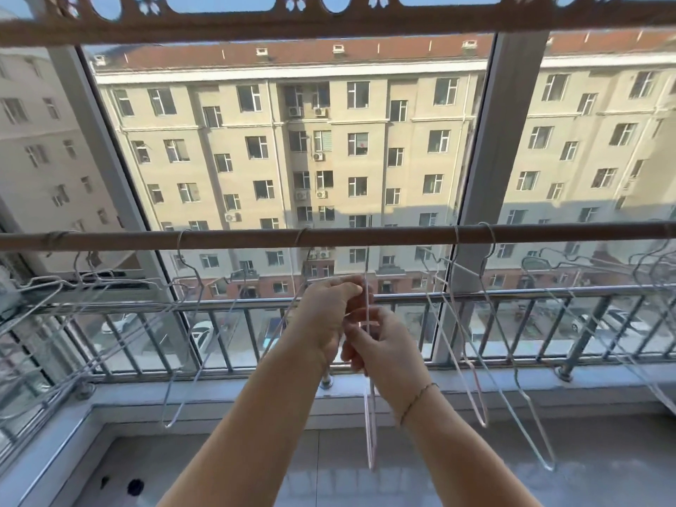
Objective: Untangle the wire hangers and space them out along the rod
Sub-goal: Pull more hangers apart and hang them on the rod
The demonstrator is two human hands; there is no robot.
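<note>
A brown rod [237, 236] runs across the window, with several thin white wire hangers hooked over it. Just below the rod's middle, my left hand [329, 312] and my right hand [384, 345] meet. Both pinch the wires of a hanger [370, 426] that hangs edge-on straight down from the rod. Another hanger [190, 345] dangles to the left of my hands. Two more hangers [472, 360] slant down on the right. A bunch of hangers [69, 298] crowds the rod's left end, and another bunch [647, 276] sits at its right end.
Behind the rod stand large window panes with a grey frame post [486, 177] and a metal railing [512, 292]. A white sill [475, 389] runs below. A carved wooden beam [329, 23] crosses overhead. The tiled floor [292, 470] lies beneath my arms.
</note>
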